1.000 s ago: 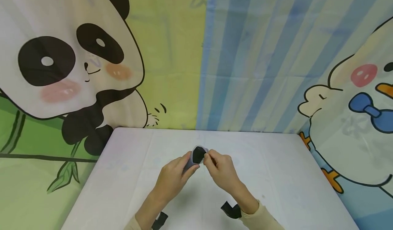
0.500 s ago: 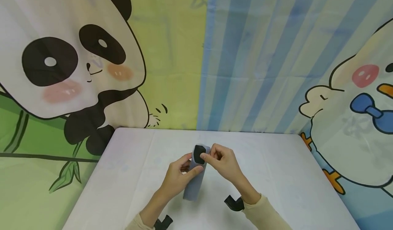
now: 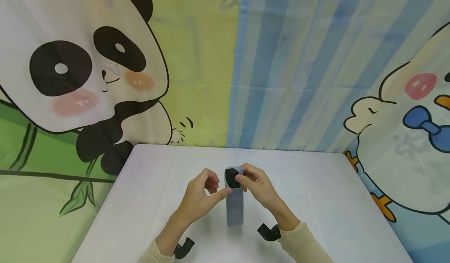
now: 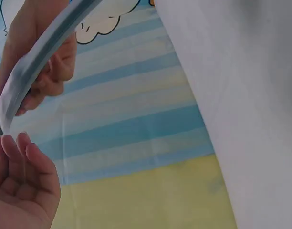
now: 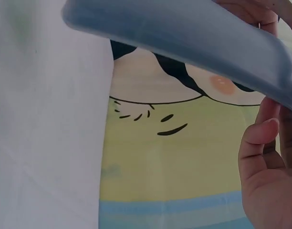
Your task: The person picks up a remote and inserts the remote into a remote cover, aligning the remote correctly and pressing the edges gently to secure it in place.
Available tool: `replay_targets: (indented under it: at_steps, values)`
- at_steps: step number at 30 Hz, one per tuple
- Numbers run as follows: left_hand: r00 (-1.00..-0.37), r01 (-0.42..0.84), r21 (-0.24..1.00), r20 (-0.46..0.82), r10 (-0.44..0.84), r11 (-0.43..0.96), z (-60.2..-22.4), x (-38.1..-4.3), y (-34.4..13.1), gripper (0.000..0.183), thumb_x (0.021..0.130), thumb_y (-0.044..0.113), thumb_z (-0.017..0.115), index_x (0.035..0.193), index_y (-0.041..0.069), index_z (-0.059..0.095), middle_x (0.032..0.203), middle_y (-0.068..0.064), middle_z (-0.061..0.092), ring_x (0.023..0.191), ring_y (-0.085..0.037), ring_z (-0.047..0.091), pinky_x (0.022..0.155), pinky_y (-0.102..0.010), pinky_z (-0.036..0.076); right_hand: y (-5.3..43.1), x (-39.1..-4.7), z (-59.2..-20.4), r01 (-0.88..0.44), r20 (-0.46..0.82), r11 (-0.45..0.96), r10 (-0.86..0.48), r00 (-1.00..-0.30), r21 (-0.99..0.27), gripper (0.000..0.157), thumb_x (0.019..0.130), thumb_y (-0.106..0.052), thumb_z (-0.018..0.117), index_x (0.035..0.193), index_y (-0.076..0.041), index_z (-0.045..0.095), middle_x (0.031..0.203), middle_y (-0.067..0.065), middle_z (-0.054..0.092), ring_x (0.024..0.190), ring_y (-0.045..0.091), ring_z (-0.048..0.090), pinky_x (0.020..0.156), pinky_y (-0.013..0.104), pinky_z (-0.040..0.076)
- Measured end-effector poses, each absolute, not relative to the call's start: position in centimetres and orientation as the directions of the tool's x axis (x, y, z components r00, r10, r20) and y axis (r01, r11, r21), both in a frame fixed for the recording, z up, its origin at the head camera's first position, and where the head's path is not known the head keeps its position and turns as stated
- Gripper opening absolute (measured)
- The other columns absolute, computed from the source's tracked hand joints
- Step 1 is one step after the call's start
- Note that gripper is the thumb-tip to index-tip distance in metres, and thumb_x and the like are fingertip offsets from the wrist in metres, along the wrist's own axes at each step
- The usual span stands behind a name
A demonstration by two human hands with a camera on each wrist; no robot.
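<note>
A long, slightly curved grey-blue object (image 3: 234, 212) hangs upright over the table in the head view, with a black panel (image 3: 231, 178) at its upper end. My right hand (image 3: 258, 183) pinches that upper end, thumb against the panel's edge. Beside it on the left is my left hand (image 3: 198, 198), its fingers loosely bent and off the object; its thumb tip reaches the object's near edge, and whether it touches I cannot tell. In the left wrist view the object (image 4: 46, 43) runs diagonally above my left palm (image 4: 26, 191). The right wrist view shows its smooth side (image 5: 174, 33).
Under the hands lies a white table (image 3: 158, 216). Behind it hangs a printed cloth with a panda (image 3: 137, 126) and a white bird (image 3: 397, 169). Black curved pieces sit at both wrists, one by the right sleeve (image 3: 309, 243).
The grey-blue object has swung from tilted to upright. My left fingers have let go and moved left, while my right hand has shifted from the side onto the upper end.
</note>
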State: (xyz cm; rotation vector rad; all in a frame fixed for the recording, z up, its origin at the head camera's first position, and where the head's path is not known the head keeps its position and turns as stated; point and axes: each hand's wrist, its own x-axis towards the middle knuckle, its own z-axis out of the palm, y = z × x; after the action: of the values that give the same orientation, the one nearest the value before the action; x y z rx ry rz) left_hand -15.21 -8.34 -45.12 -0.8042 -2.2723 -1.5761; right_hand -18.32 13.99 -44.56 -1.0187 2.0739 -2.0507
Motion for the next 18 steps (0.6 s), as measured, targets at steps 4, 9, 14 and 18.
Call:
replay_targets:
  at_steps: [4,9,14,18]
  values:
    - [-0.759,0.643,0.712,0.546,0.354,0.281,-43.8,-16.0,-9.0,0.034,0.085,0.032,0.083,0.077,0.021,0.052,0.068,0.012,0.049,0.059,-0.006,0.049,0.051,-0.024,0.045,13.9,-18.4,-45.0,-0.391,0.419,-0.170,-0.524,-0.741,-0.905,0.016,0.102,-0.013,0.059,0.104,0.003,0.061,0.087,0.001,0.057,0.066,0.026,0.047,0.056,0.035,0.044]
    - [-0.746,0.610,0.761,0.457,0.485,0.220,-43.0,-16.7,-9.1,0.035,0.087,0.033,0.081,0.068,0.021,0.053,0.062,0.012,0.050,0.056,-0.005,0.048,0.046,-0.023,0.039,13.7,-18.5,-45.3,-0.365,0.439,-0.248,-0.576,-0.689,-0.897,0.021,0.103,-0.018,0.059,0.103,0.004,0.059,0.088,-0.002,0.057,0.067,0.024,0.047,0.058,0.032,0.044]
    - [-0.705,0.516,0.855,0.383,0.597,0.061,-42.7,-16.9,-9.4,0.026,0.092,0.016,0.075,0.071,0.015,0.061,0.069,0.007,0.060,0.068,-0.011,0.058,0.058,-0.028,0.048,13.8,-18.5,-45.4,-0.327,0.459,-0.323,-0.605,-0.651,-0.888,0.020,0.103,-0.022,0.057,0.105,-0.003,0.062,0.090,-0.003,0.060,0.073,0.014,0.051,0.060,0.029,0.043]
    - [-0.645,0.527,0.850,0.408,0.646,-0.009,-42.4,-17.0,-9.7,0.019,0.096,0.007,0.069,0.078,0.012,0.066,0.075,0.003,0.066,0.075,-0.015,0.064,0.069,-0.032,0.053,13.9,-18.5,-45.2,-0.297,0.469,-0.366,-0.611,-0.638,-0.882,0.020,0.103,-0.025,0.057,0.107,-0.007,0.064,0.095,-0.004,0.063,0.082,0.011,0.056,0.071,0.026,0.047]
